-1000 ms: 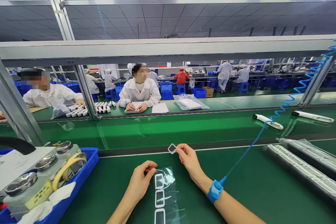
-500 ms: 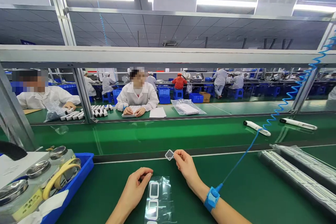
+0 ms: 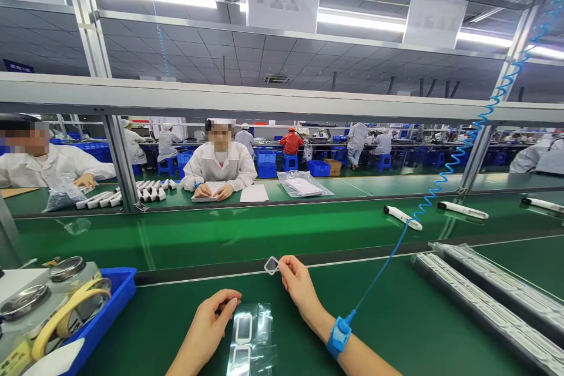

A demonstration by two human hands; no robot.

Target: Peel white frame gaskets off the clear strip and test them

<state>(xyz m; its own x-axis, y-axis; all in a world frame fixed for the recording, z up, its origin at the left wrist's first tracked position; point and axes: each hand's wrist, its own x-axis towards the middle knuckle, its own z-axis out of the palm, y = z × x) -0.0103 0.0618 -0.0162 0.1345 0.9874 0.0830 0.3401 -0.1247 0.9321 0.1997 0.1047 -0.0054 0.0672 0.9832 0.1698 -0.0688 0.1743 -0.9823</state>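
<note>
Green workbench (image 3: pixel 396 329), right hand (image 3: pixel 299 285) pinching square film frame (image 3: pixel 268 262), left hand (image 3: pixel 207 329) curled shut beside plastic sheet (image 3: pixel 259 329)

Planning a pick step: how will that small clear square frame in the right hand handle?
Probably very light and thin: the right hand pinches the frame by one edge, and it shows no visible droop. Similar frames lie on the clear film sheet, so it may be tacky and cling. Its flat shape makes rolling unlikely.
</note>
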